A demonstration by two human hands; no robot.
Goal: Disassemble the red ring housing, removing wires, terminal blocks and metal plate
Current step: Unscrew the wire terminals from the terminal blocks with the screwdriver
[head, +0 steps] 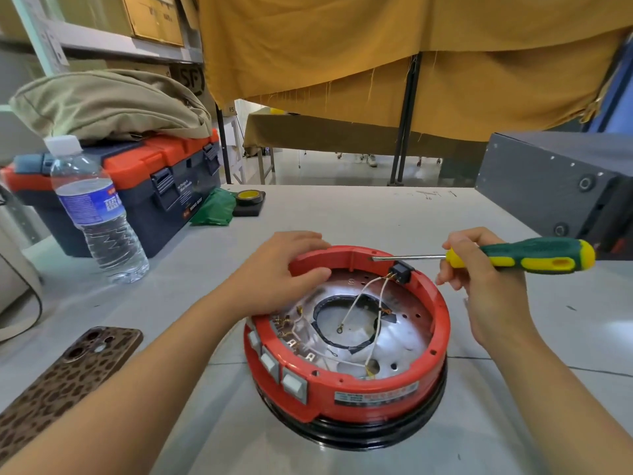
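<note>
Head view: the red ring housing (346,337) sits at lower centre of the frame on the white table (376,214). The left hand (274,272) rests spread over its upper-left rim. The right hand (479,269) pinches a green-yellow screwdriver (513,258), its tip on the far rim beside a black terminal block (400,270). White wires (359,303) cross the metal plate (407,327) inside.

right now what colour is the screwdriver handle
Dark green with yellow patches and a yellow end, seen in the head view: screwdriver.
</note>
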